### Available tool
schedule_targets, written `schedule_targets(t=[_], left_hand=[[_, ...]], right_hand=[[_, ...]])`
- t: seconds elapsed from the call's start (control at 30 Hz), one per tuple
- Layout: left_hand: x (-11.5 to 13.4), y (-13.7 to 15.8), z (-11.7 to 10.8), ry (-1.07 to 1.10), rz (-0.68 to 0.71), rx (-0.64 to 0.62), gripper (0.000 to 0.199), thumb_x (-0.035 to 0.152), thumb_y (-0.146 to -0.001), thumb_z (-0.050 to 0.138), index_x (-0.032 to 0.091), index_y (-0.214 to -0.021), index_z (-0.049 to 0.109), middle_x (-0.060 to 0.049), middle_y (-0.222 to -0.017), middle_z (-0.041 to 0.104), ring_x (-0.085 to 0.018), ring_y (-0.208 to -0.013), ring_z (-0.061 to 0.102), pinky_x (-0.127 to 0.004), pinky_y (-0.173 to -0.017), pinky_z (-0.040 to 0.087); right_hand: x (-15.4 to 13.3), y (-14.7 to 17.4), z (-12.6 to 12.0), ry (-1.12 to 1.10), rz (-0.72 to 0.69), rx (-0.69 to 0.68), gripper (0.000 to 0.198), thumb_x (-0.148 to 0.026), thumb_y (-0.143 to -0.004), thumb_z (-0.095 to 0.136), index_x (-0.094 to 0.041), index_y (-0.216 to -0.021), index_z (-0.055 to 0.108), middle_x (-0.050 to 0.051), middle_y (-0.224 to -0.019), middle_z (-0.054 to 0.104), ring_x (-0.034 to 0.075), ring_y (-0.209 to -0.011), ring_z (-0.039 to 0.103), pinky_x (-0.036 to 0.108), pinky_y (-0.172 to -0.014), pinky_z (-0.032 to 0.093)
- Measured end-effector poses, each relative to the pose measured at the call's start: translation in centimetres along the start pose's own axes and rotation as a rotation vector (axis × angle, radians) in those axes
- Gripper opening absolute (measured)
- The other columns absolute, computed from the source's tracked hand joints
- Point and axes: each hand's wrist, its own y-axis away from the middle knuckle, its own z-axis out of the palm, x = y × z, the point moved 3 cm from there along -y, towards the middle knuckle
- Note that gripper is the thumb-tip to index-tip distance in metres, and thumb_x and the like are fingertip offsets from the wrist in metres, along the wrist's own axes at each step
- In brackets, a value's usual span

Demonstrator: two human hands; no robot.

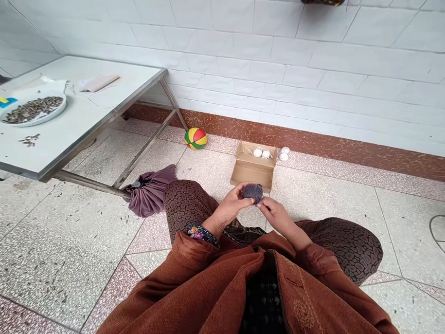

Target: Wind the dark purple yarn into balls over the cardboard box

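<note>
A ball of dark grey yarn (252, 192) is held up in front of my lap. My left hand (231, 204) grips it from the left, thumb across the front and fingers behind. At its lower right edge, my right hand (278, 214) is closed in a pinch on the yarn; a single strand is too small to make out. Just beyond the hands, an open cardboard box (252, 173) lies on the floor. Balls of white yarn (262, 153) rest in its lid, with loose white strands. More white yarn balls (284, 153) are on the floor to the box's right.
To the left stands a white table (111, 102) with a plate (60, 113) of seed-like bits and a folded cloth (100, 83). Below its edge lies a purple cloth bundle (148, 191). A colourful ball (195, 138) sits near the wall. A cable (434, 233) lies at far right.
</note>
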Motion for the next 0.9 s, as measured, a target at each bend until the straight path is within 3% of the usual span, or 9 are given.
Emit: schedule_targets(t=[0.1,0.17,0.3,0.43,0.53,0.73,0.9], left_hand=[[-0.3,-0.5,-0.9,-0.213,0.006,0.168,0.053,0.026,-0.068,0.075,0.017,-0.119,0.062,-0.008,-0.118,0.062,-0.023,-0.11,0.059,-0.039,-0.102,0.044],[-0.4,-0.8,-1.3,-0.403,0.023,0.214,0.054,0.024,-0.066,0.075,0.018,-0.119,0.064,-0.009,-0.12,0.058,-0.024,-0.113,0.057,-0.04,-0.107,0.041],[-0.4,-0.9,-1.0,-0.619,0.052,0.087,0.06,0.018,-0.059,0.076,0.017,-0.119,0.065,-0.008,-0.114,0.057,-0.027,-0.114,0.056,-0.043,-0.109,0.039],[-0.4,-0.1,0.3,-0.414,-0.005,-0.183,0.08,0.017,-0.062,0.074,0.02,-0.139,0.053,-0.008,-0.12,0.059,-0.025,-0.11,0.057,-0.044,-0.104,0.042],[0.0,0.4,0.9,-0.133,-0.034,-0.259,0.085,0.016,-0.063,0.077,0.024,-0.143,0.049,-0.008,-0.127,0.059,-0.024,-0.114,0.056,-0.04,-0.102,0.043],[-0.6,-0.1,0.2,0.3,-0.104,-0.045,0.052,0.018,-0.065,0.079,0.018,-0.114,0.064,-0.009,-0.118,0.065,-0.022,-0.108,0.061,-0.043,-0.102,0.047],[-2.2,-0.7,-0.6,0.252,-0.166,0.175,0.046,0.021,-0.062,0.08,0.017,-0.105,0.063,-0.006,-0.105,0.067,-0.02,-0.097,0.062,-0.041,-0.095,0.049]], right_hand=[[-1.8,0.9,-0.1,0.019,-0.096,-0.087,0.028,-0.038,-0.104,0.047,-0.022,-0.089,0.065,0.005,-0.086,0.068,0.019,-0.082,0.063,0.031,-0.077,0.05],[-3.2,0.6,-1.3,0.013,-0.142,-0.086,0.028,-0.038,-0.104,0.048,-0.022,-0.09,0.066,0.005,-0.082,0.066,0.018,-0.079,0.062,0.03,-0.074,0.049],[-4.8,-1.7,-4.3,0.005,-0.186,-0.029,0.025,-0.038,-0.103,0.053,-0.022,-0.091,0.068,0.004,-0.081,0.065,0.017,-0.075,0.06,0.029,-0.071,0.047],[-3.4,-4.0,-5.3,0.016,-0.149,0.027,0.024,-0.039,-0.101,0.055,-0.022,-0.09,0.068,0.004,-0.083,0.067,0.018,-0.078,0.062,0.03,-0.072,0.048],[-1.1,-4.2,-4.3,0.031,-0.085,0.073,0.024,-0.036,-0.102,0.053,-0.022,-0.088,0.067,0.004,-0.083,0.067,0.019,-0.079,0.062,0.03,-0.074,0.048],[1.1,-1.3,-1.4,0.06,-0.027,0.032,0.022,-0.032,-0.102,0.05,-0.022,-0.089,0.064,0.006,-0.086,0.068,0.021,-0.083,0.064,0.033,-0.077,0.05],[-1.5,-0.1,-1.2,0.018,-0.104,-0.081,0.021,-0.031,-0.103,0.049,-0.021,-0.091,0.064,0.005,-0.086,0.067,0.019,-0.083,0.064,0.032,-0.079,0.05]])
